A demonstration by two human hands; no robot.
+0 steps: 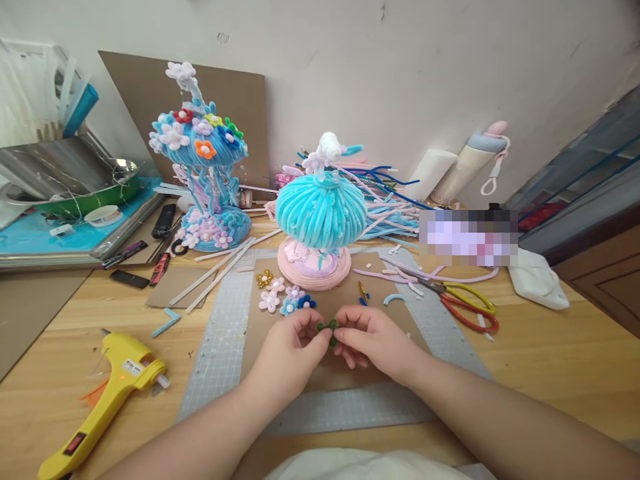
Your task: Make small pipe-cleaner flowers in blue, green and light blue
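My left hand point(290, 350) and my right hand point(373, 340) meet over a brown cardboard sheet point(350, 303), both pinching a small dark green pipe-cleaner flower point(328, 328) between their fingertips. Just beyond my hands lie several small finished flowers point(283, 298) in white, pink, blue and gold. Behind them stands a turquoise pipe-cleaner mushroom lamp on a pink base point(320, 217). A second, decorated blue lamp with several flowers point(205, 173) stands further back on the left.
A yellow glue gun point(107, 393) lies at the near left on the wooden table point(550, 353). Scissors with red and yellow handles point(467, 303) lie to the right. A heap of loose pipe cleaners point(390, 200) lies at the back, with a metal tray point(65, 170) at far left.
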